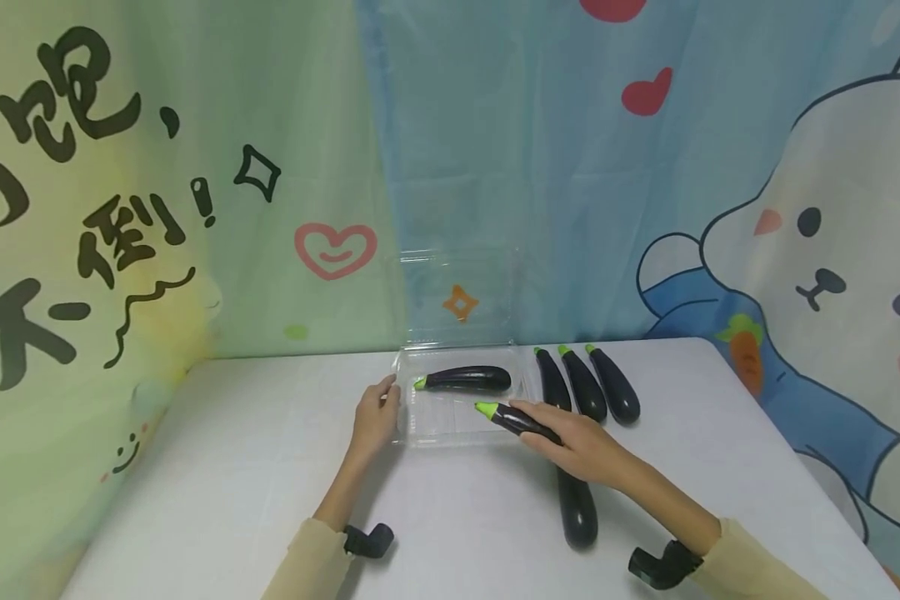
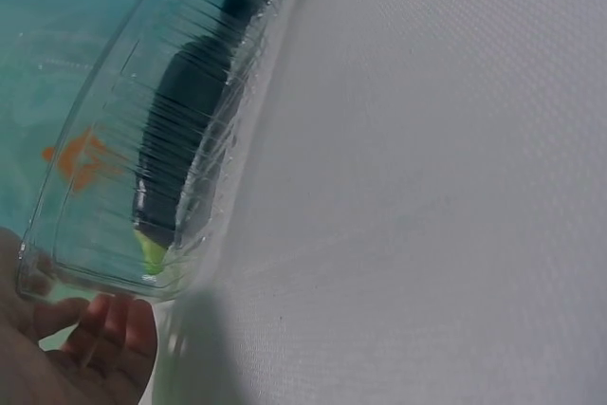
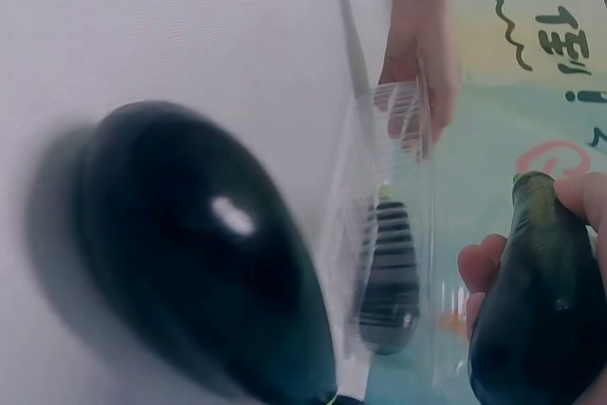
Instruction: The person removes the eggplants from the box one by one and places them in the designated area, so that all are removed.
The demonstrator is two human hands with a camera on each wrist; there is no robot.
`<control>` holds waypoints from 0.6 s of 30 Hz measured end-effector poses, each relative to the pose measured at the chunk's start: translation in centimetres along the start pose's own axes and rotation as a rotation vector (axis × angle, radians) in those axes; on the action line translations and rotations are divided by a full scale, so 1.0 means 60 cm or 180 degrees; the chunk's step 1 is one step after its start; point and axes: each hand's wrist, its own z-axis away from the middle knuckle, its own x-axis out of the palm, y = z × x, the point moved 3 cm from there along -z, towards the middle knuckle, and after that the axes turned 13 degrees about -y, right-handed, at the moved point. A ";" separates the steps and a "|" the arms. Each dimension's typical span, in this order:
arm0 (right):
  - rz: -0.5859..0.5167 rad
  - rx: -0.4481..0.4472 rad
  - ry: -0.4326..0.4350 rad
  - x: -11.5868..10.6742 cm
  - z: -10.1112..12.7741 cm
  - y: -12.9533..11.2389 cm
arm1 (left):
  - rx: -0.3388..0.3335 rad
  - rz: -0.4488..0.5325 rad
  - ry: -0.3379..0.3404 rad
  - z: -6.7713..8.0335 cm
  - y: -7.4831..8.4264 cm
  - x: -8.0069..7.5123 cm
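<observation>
A dark purple eggplant with a green stem tip, the held eggplant (image 1: 512, 418), sits in the person's right hand (image 1: 585, 450), whose fingers and thumb curl around its thick end while the green tip juts free toward the left. That tip hangs over the front right part of a clear plastic container (image 1: 450, 429), which serves here as the landmark. From the right wrist view the same held eggplant (image 3: 536, 301) fills the lower right corner, with fingertips (image 3: 479, 267) wrapped against its side. Inside the container, near its back wall, lies a second eggplant (image 1: 465, 378) on its side, green tip pointing left. The left hand (image 1: 375, 417) rests against the container's left edge, fingers fairly straight and touching the plastic rim; the left wrist view shows the fingers (image 2: 104, 334) right at the corner of the container wall (image 2: 114, 187), though whether they pinch it I cannot tell. The container's hinged clear lid (image 1: 457, 292) stands upright behind it. Just right of the container, three more eggplants (image 1: 585, 385) lie side by side, stems pointing away from the person. In front of the container and to its right, another eggplant (image 1: 577, 507) lies on the white table (image 1: 232, 467), partly under the right hand. A cartoon-printed cloth backdrop (image 1: 795, 208) hangs behind the table.
</observation>
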 end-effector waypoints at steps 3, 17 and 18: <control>-0.0087 0.0066 -0.0001 0.001 0.008 0.010 | -0.0008 -0.0001 -0.0010 0.000 0.000 0.001; -0.0142 0.0280 0.0159 0.007 0.040 0.051 | -0.0094 -0.0061 -0.0008 0.001 0.003 0.002; -0.0136 0.0280 0.0194 0.008 0.043 0.054 | -0.0092 -0.0064 -0.0009 0.001 0.003 0.003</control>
